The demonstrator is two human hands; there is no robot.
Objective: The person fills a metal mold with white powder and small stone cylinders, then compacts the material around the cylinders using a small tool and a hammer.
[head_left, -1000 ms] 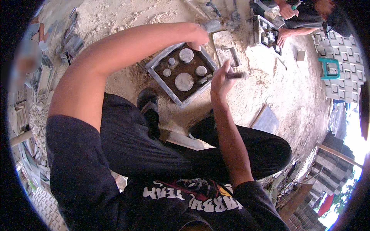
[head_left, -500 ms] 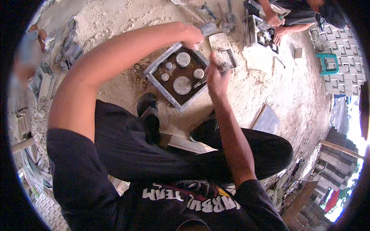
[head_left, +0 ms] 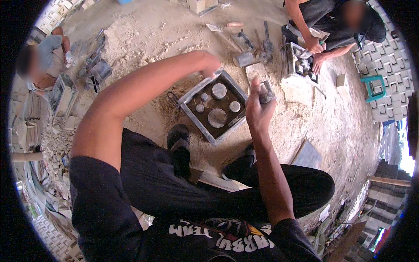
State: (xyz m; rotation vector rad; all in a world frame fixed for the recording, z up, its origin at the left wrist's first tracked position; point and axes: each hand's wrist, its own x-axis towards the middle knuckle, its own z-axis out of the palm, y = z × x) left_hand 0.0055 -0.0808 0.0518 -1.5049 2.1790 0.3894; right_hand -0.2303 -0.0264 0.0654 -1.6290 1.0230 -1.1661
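Raised higher, right hand (head_left: 258, 109) grips grey metal piece (head_left: 266, 91) — beside square mould (head_left: 214, 106).

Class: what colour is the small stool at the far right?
Teal stool, head view.

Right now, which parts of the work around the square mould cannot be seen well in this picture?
- Head view: the left hand rests at the far corner of the mould; its fingers are hidden behind the wrist.
- Head view: the grey object in the right hand is partly covered by fingers; its kind is unclear.
- Head view: the discs in the mould are too small to tell their material.
- Head view: the co-worker's mould is partly hidden by hands.
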